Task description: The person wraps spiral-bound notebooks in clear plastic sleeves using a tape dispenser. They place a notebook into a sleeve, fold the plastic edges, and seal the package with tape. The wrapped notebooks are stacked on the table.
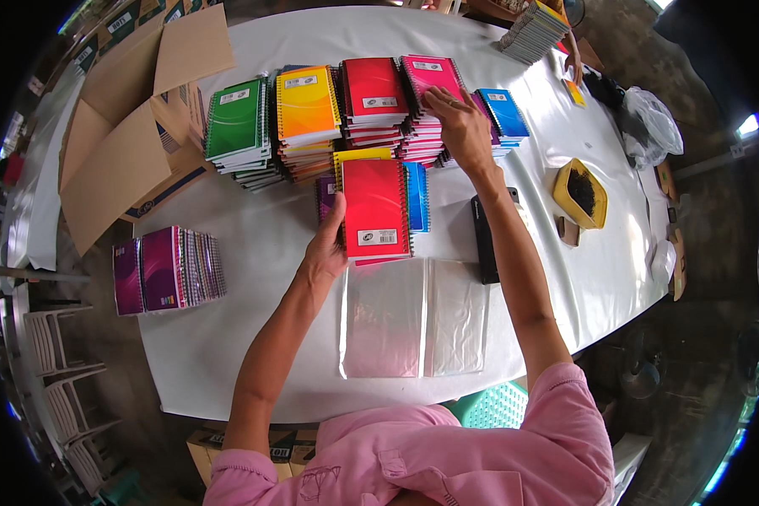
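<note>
My left hand [327, 240] grips the left edge of a red spiral notebook [376, 207], thumb along its side. Behind the red cover show edges of a yellow notebook [358, 155], a purple notebook [325, 192] and a blue notebook [418, 198]; whether these are also in the grip I cannot tell. My right hand [460, 122] reaches to the pink notebook stack [426, 76], its bent fingers on the top notebook's cover; its thumb is hidden. Beside it stand a red stack [371, 84], a yellow stack [305, 105], a green stack [236, 122] and a blue stack [504, 114].
Clear plastic sleeves [384, 329] lie nearest me. A wrapped notebook bundle [169, 270] and an open carton [118, 152] are at left. Right of the forearm are a black object [484, 240] and a yellow container [580, 194]. Another person's hand [573, 66] shows at far right.
</note>
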### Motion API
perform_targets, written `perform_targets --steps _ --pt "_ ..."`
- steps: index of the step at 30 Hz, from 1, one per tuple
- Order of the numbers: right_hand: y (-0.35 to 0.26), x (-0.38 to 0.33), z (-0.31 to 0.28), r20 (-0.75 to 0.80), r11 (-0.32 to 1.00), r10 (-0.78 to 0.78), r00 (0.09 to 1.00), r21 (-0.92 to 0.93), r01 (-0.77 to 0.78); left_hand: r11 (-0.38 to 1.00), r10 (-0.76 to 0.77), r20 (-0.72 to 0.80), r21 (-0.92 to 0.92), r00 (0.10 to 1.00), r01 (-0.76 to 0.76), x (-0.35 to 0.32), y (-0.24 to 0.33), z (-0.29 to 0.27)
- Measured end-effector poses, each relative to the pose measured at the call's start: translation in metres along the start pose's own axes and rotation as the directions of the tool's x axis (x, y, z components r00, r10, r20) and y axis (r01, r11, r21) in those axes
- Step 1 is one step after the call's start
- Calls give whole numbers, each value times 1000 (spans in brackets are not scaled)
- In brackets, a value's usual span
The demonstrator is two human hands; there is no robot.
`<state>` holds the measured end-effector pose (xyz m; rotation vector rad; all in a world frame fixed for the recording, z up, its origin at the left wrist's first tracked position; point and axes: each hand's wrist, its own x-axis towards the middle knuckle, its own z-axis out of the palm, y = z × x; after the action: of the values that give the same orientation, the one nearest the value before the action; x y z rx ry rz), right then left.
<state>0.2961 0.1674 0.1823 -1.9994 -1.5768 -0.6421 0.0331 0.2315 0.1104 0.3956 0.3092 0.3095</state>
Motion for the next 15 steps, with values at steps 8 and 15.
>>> perform_targets --steps 8,15 --pt "-156 -76 -58 129 945 -272 953 225 239 981 14 227 -190 974 31 8 -11 -29" --pt "-166 -90 -29 219 734 351 910 540 -413 953 296 -168 -22 940 -304 -74 12 -82"
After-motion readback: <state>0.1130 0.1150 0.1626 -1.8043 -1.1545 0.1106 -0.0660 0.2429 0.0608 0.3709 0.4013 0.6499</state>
